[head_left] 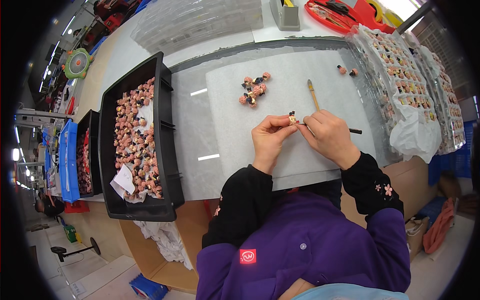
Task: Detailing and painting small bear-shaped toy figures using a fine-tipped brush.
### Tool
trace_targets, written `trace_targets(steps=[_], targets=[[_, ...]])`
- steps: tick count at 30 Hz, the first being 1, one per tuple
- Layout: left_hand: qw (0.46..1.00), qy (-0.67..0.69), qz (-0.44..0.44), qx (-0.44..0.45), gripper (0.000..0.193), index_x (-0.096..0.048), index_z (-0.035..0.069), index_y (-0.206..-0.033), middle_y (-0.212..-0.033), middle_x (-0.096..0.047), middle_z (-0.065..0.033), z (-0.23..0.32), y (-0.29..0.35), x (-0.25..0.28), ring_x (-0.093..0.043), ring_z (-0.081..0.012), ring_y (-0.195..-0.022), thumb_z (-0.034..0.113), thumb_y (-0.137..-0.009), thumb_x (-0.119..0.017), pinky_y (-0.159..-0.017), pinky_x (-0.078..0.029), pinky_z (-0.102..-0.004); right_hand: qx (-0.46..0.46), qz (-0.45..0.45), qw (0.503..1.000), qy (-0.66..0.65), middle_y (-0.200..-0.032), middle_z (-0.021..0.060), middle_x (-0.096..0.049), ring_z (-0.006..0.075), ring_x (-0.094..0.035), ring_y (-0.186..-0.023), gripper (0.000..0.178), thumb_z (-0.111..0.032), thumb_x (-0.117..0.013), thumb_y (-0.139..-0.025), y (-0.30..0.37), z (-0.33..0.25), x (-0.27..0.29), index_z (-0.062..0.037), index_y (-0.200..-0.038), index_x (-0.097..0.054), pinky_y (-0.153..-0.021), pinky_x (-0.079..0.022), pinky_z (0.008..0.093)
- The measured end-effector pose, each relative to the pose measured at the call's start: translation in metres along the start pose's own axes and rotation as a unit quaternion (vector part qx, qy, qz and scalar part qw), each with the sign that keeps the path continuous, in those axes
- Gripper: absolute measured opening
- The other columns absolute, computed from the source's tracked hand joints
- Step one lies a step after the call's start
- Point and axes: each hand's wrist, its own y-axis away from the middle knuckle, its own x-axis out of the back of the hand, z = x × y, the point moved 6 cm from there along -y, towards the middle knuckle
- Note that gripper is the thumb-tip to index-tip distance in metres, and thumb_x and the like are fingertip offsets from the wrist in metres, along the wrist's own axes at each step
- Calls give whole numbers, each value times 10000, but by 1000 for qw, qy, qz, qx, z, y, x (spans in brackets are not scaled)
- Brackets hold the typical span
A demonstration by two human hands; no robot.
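Note:
Pinched between the thumb and fingers of my left hand (268, 141) is a small cream figurine (292, 120) with a dark top. My right hand (331, 137) grips a thin paintbrush (355, 131) with a dark handle, its tip at the figurine's side; whether it touches is too small to tell. A second brush (313, 94), with a yellowish handle, lies just beyond my right hand on the white paper sheet (225, 135). Farther off on the sheet sits a cluster of pink and dark figurines (255, 90). Two more figurines (342, 69) lie at the far right.
On the left stands a black crate (166, 130) full of pink figurines, with a blue bin (69, 157) beyond it. Clear plastic trays (200, 22) are stacked at the back. Filled trays (400, 75) stand at the right, near a red tool basket (367, 12).

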Motion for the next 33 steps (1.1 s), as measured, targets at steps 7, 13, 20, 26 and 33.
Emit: trace_targets(steps=[7,13,20,26,33], targets=[[999,14,-3,31,198,-617,-34,-918,-931,-645,-128,0,0,-1,-628,-175,-851,-115,-739,-641,-787,-522,-285,-27,27,999,-39,-654,53,-548,209,-553,-592,149,-161,-678,-750,2,6,0,-53,-708,-586,-506,-444,312],[997,45,-26,56,227,-588,-64,-1022,-957,-645,-135,1,0,-7,-634,-188,-872,-61,-797,-616,-802,-522,-281,-184,32,958,-218,-691,68,-579,137,-510,-565,153,-114,-685,-778,-4,25,4,0,-859,-624,-510,-410,263],[992,87,-30,84,290,-550,-71,-1135,-1055,-619,-153,-3,-1,-7,-620,-184,-909,13,-858,-573,-811,-521,-284,-232,-34,906,-352,-736,49,-611,72,-503,-617,133,-78,-657,-795,3,28,-15,12,-891,-637,-556,-397,217],[998,8,-18,62,300,-550,-70,-1142,-1065,-619,-150,2,0,-10,-614,-171,-918,58,-872,-577,-824,-509,-279,-241,-15,904,-353,-717,85,-618,126,-547,-584,148,-98,-659,-778,7,25,-20,16,-872,-648,-526,-420,257],[994,70,-31,80,288,-513,-74,-1171,-1087,-600,-172,-3,-1,-8,-600,-184,-959,86,-941,-445,-828,-511,-283,-234,-1,915,-329,-698,75,-607,108,-526,-559,140,-93,-659,-768,6,21,-19,17,-853,-643,-501,-403,246]])
